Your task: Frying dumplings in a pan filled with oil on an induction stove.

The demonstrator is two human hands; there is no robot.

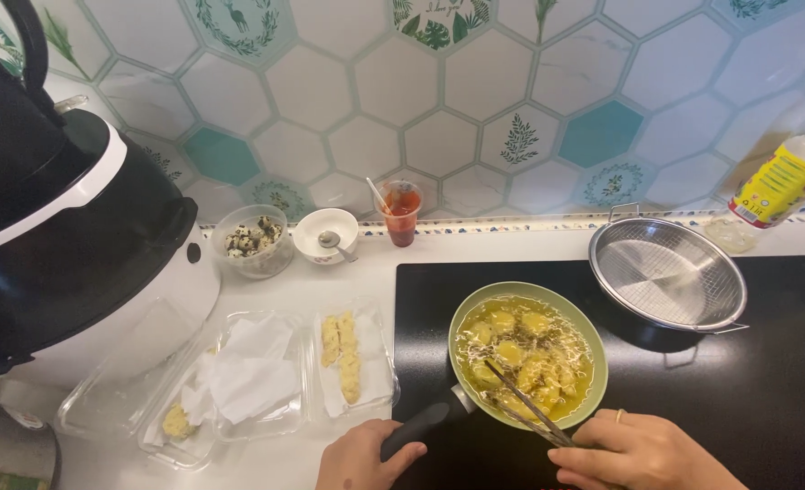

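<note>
The left hand (361, 458) curls round the pan handle (425, 426) — the right hand (643, 454) pinches chopsticks (525, 404) among frying pieces (525, 358). A jerk or dropped piece could likely splash hot oil (565, 399) — wrists sit close

Right of the strainer (668, 272): clear bottle (774, 195), yellow label (781, 189). Far to its left: open clear plastic trays (239, 381).

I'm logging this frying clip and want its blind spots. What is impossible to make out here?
- Head view: right hand and its grip on the chopsticks, cut by the bottom edge.
- Left hand on the pan handle, wrist cut off.
- Bottle top, cut by the right edge.
- Small bowl contents, too small.
</note>
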